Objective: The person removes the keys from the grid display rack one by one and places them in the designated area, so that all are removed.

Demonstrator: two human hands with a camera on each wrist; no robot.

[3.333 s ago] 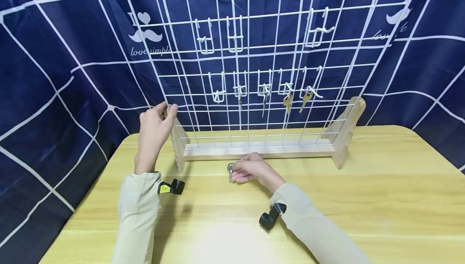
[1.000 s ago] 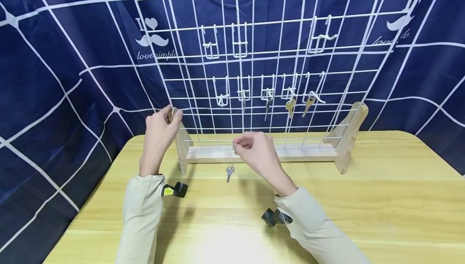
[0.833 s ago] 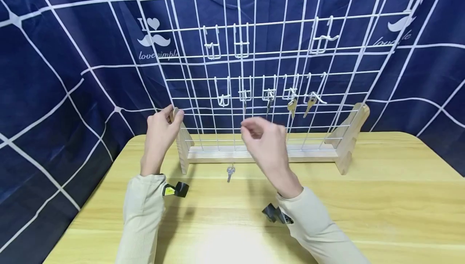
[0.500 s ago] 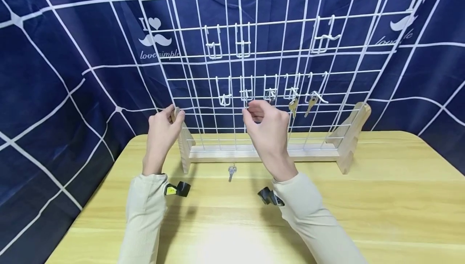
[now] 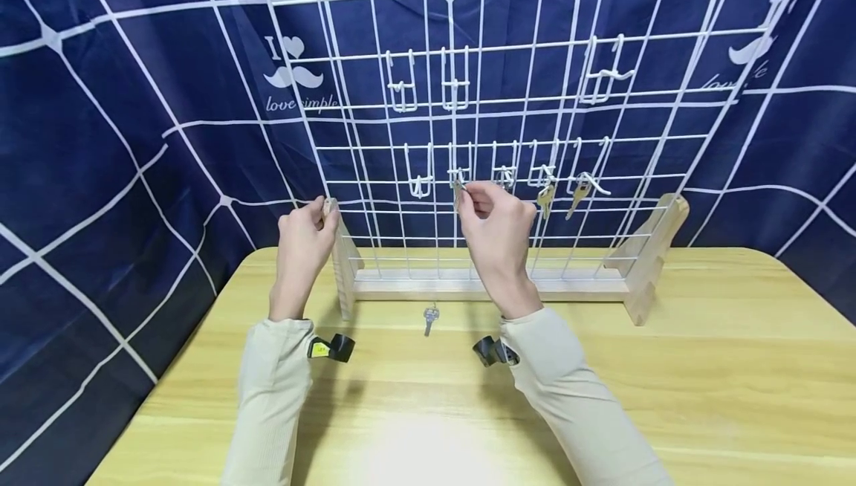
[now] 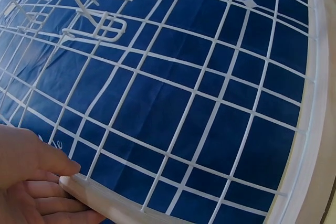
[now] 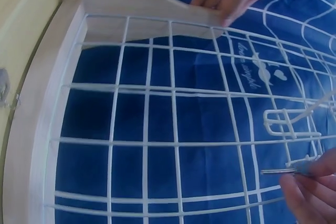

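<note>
I am wearing long cream sleeves. My left sleeve (image 5: pixel 270 397) is showing at the bottom, left of the middle, and thin lines are running along its lower part. My right sleeve (image 5: pixel 575 389) is showing at the lower right, with soft folds crinkling it. By my left cuff, a black gadget (image 5: pixel 343 348) is sticking out, wearing a yellow sticker (image 5: pixel 321 350) with tiny dark marks. Another black gadget (image 5: pixel 487 351) is poking out by my right cuff. Both hands are showing bare.

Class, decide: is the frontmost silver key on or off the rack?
Off: the silver key lies on the table, in front of the rack, hanging from nothing.
</note>
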